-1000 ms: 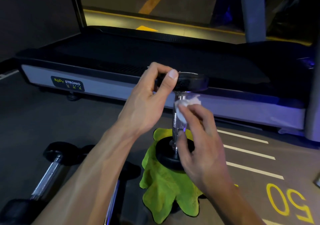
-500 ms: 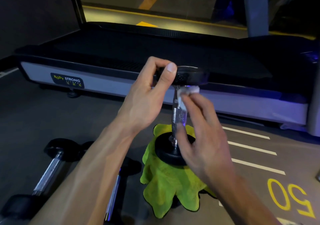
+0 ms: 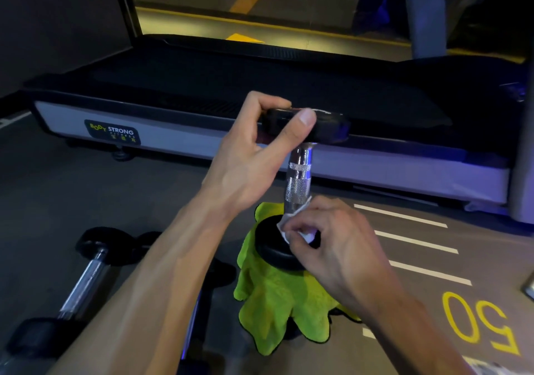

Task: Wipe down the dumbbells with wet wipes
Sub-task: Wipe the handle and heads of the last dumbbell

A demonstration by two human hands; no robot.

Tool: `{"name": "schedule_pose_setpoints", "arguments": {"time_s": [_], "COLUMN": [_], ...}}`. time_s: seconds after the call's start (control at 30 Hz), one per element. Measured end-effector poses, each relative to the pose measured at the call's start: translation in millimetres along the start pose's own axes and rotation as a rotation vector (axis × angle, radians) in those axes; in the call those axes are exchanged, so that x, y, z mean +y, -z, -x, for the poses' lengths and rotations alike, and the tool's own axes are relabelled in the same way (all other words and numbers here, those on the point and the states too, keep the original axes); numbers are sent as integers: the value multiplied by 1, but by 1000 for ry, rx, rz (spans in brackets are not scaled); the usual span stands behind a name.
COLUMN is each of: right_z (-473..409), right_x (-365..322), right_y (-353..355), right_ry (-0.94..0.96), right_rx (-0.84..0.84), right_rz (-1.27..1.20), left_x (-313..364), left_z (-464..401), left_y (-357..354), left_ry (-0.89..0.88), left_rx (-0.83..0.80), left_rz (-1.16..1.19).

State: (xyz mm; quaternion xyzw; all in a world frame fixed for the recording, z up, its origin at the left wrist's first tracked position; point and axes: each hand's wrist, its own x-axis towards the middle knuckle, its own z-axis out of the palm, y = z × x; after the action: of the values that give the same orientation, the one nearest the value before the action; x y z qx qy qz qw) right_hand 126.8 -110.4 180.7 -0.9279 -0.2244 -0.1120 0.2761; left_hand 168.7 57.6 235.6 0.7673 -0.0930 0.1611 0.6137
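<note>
Head view: an upright dumbbell [image 3: 299,178] stands with its lower head on a green cloth [image 3: 277,302] on the floor. Left hand [image 3: 254,158] pinches the top head between thumb and fingers. Right hand [image 3: 332,247] holds a white wet wipe [image 3: 291,221] curled against the handle's base, seemingly wrapped partway round it.

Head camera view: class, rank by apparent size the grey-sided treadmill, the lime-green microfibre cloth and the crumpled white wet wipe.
1. Grey-sided treadmill, largest despite being farthest.
2. Lime-green microfibre cloth.
3. Crumpled white wet wipe, smallest, partly hidden by the right hand.
</note>
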Motion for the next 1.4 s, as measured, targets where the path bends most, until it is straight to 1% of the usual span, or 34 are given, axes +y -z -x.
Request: {"name": "schedule_pose_setpoints", "arguments": {"time_s": [0.03, 0.1, 0.17, 0.2, 0.33, 0.43, 0.47, 0.53, 0.57, 0.67, 0.73, 0.83, 0.97, 1.17, 1.23, 1.3, 1.33, 1.4], "right_z": [-1, 2, 5, 6, 8, 5, 4, 5, 5, 5, 4, 8, 17, 9, 11, 11, 10, 5], "right_x": [-2, 1, 10, 15, 30, 19, 14, 7, 6, 11, 20, 23, 7, 10, 5, -1, -5, -16], "right_y": [1, 4, 11, 14, 19, 15, 13, 8, 7, 8, 7, 6, 1, -3, -4, -7, -10, -18], "right_ry": [12, 22, -51, -89, -142, -94, -61, -19, -29, -121, -160, -179, -54, -105, -93, -76, -55, 13], "right_rx": [-28, -69, -109, -118, -76, -66, -74, -92, -93, -83, -46, -22, -3, 25, 36, 36, 39, 65], "right_rz": [-9, -138, -319, -362, -270, -119, -113, -173, -206, -282, -296, -339, -385, -439, -429, -365, -282, -22], "left_x": [0, -2, -3, -2, -2, -1, 0, 1, 1, -1, -3, -7, -6, -5, -6, -6, -5, -3], "left_z": [-1, -3, -5, -7, -8, -6, -5, -4, -4, -1, 1, 3, 2, 0, 1, 2, 3, 4], "left_y": [1, 2, 4, 5, 7, 5, 5, 6, 6, 9, 11, 11, 10, 17, 18, 16, 14, 10], "left_ry": [12, 41, 60, 65, 71, 58, 55, 55, 54, 12, -14, -8, -6, 38, 44, 35, 27, 19], "left_rx": [4, -2, -15, -27, -83, -96, -98, -99, -95, -69, -56, -60, -101, -96, -81, -72, -69, -70], "left_rz": [25, 47, 76, 90, 126, 148, 147, 143, 140, 66, 18, 59, 110, 156, 159, 174, 174, 158]}}
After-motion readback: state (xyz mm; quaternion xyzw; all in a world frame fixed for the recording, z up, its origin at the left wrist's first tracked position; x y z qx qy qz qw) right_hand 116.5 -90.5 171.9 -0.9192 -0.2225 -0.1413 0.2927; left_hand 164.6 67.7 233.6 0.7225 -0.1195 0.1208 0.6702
